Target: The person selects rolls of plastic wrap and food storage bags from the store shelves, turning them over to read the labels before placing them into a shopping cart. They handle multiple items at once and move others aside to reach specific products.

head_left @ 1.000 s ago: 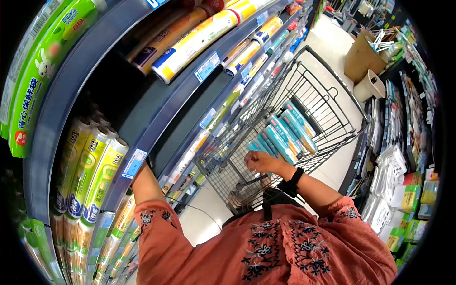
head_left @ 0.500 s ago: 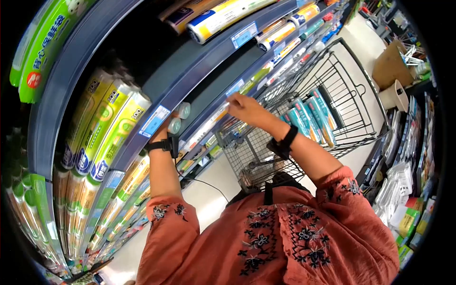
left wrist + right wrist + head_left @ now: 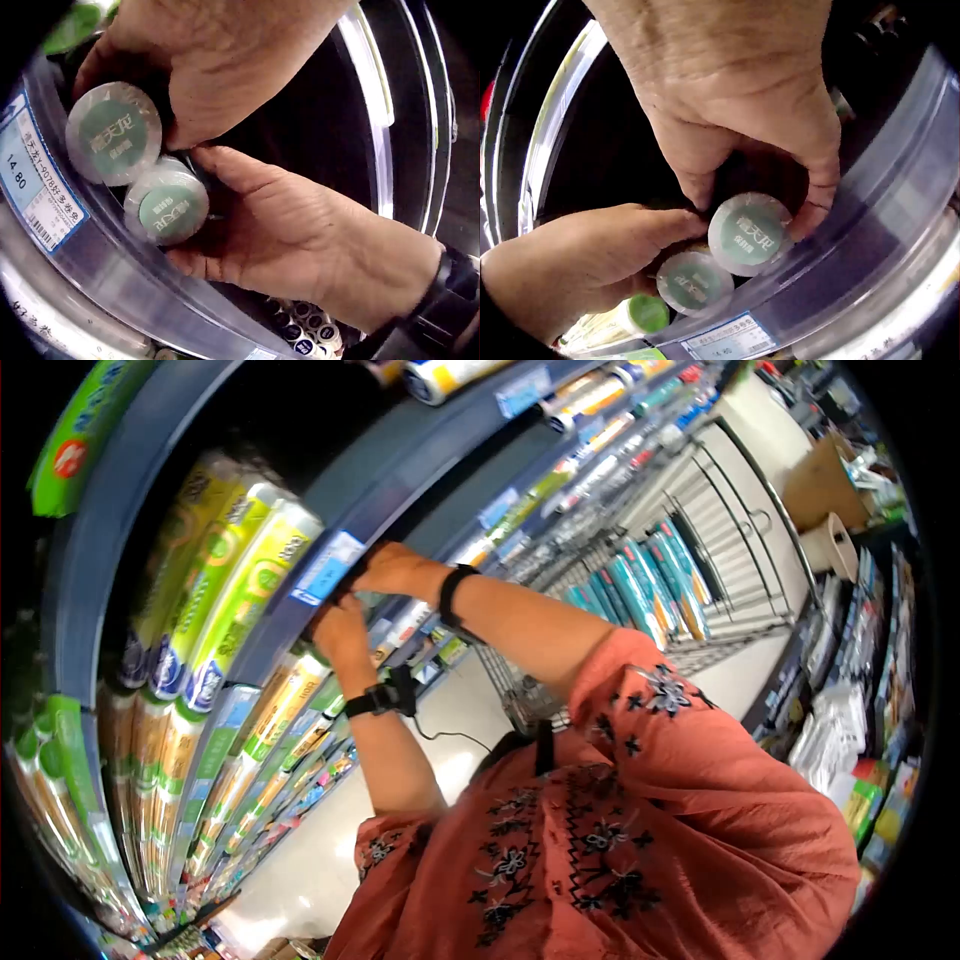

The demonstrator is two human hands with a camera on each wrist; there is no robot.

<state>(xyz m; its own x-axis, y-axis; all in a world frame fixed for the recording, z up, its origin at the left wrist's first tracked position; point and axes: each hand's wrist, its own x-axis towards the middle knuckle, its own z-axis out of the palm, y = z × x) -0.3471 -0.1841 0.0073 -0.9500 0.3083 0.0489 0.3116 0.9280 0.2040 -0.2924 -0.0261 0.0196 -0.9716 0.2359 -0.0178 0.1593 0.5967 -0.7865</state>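
Note:
Two wrapped rolls with pale green round end labels lie side by side at the shelf edge. My left hand grips one roll, thumb on one side and fingers on the other. Around the neighbouring roll curl the thumb and fingers of my right hand. The roll ends face the wrist cameras. In the head view the shelf edge and hands hide both rolls.
A blue price tag marks the shelf lip just above my hands. Upright green-yellow rolls stand to the left. At the right is a wire cart holding several teal packs. A cardboard box stands beyond.
My right hand has moved left from over the cart to the shelf, beside my left hand, and now grips a roll. The head view has shifted; the shelf goods sit higher in it.

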